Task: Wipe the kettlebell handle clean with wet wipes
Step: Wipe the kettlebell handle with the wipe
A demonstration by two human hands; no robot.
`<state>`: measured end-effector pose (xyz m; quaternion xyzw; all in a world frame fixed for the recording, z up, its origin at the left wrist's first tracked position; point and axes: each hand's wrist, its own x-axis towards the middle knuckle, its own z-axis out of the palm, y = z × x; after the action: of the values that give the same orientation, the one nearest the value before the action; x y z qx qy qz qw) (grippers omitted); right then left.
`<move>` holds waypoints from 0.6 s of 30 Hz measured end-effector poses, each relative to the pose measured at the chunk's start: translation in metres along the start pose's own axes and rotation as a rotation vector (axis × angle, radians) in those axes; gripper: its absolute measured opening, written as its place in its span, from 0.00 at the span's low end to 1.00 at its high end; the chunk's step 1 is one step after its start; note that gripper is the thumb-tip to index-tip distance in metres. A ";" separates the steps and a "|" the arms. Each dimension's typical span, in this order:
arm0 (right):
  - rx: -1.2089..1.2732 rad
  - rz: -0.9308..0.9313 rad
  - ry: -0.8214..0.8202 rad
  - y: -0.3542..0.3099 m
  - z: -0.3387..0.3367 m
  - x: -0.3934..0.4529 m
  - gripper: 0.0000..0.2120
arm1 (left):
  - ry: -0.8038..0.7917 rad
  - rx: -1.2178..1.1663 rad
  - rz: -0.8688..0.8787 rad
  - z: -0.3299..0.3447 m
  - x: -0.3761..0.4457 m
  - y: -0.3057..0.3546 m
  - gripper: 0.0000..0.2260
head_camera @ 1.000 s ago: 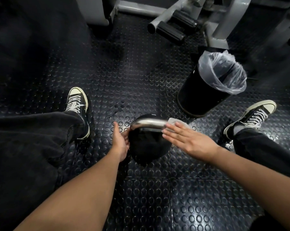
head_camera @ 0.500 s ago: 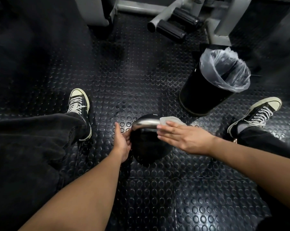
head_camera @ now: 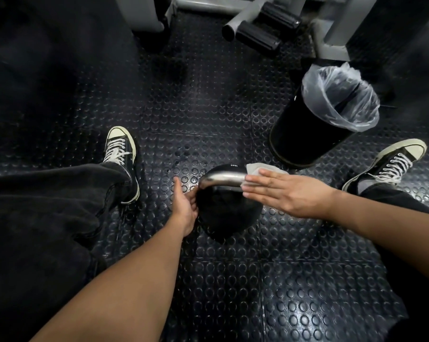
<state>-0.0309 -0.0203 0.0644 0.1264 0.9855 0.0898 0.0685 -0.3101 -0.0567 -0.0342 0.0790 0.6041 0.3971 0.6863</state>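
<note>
A black kettlebell (head_camera: 229,214) with a polished steel handle (head_camera: 221,179) stands on the studded rubber floor between my feet. With straight fingers, my right hand (head_camera: 288,192) presses a white wet wipe (head_camera: 256,168) flat onto the right part of the handle. The wipe sticks out beyond my fingertips on the far side. My left hand (head_camera: 184,206) rests against the bell's left side, thumb pointing up, just below the handle's left bend. Its fingertips are partly hidden against the dark bell.
A black waste bin (head_camera: 304,137) lined with a clear plastic bag stands to the right, just beyond the kettlebell. My sneakers (head_camera: 121,154) (head_camera: 391,164) flank the bell. Grey gym machine frames and black foam rollers (head_camera: 258,28) stand at the far side.
My right hand slid the wipe leftward along the handle, then back a little to the right. My left hand stayed against the bell's side.
</note>
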 end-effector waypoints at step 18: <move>1.641 2.487 1.492 -0.109 -0.048 0.137 0.09 | 0.027 -0.023 0.001 0.008 -0.006 0.000 0.42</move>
<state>-0.1958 -0.0958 0.0748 -0.7137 0.1131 0.3845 0.5745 -0.3031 -0.0580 -0.0273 0.0659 0.6089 0.4053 0.6787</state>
